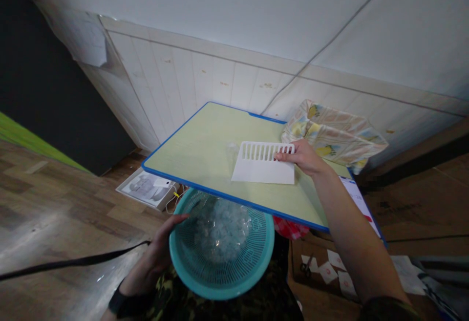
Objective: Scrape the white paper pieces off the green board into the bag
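Note:
My right hand (306, 159) grips the slotted handle end of a white plastic scraper (263, 172), thumb at the slots. The scraper stands with its long straight edge toward me over the pale green tabletop (190, 140). A small clear, shiny bit (232, 149) lies just left of it. My left hand (168, 233) holds the left rim of a turquoise plastic basket (222, 289), its thumb over the edge. Clear, glossy pieces (223, 228), too small to make out singly, lie in the basket. The basket sits below the table's near edge, partly under it.
A patterned cloth-lined bin (330, 135) stands at the table's back right, by the wall. An open white box (146, 189) is on the floor at left. Scissors (307, 267) and several paper cards (328, 272) lie below at right. A dark strap (73, 262) crosses at left.

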